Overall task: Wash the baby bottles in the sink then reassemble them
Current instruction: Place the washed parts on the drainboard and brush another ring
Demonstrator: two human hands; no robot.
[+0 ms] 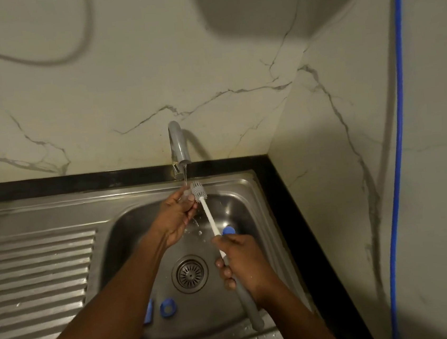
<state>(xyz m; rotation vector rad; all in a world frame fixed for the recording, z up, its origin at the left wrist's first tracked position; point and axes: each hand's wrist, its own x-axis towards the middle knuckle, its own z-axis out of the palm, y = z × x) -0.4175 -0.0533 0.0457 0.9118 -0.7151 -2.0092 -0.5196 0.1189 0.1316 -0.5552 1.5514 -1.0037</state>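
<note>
Clear bottle part [185, 196], likely a teat, is pinched in the left hand [174, 220] under the tap [179, 146], twelve o'clock from the drain [189, 273]; the right hand [243, 264] grips the brush [208, 218]. Twirl bristles gently inside it.

Tap [178, 146] behind sink [236, 195], drainboard [34, 272] left — ring [167, 307] inside
</note>
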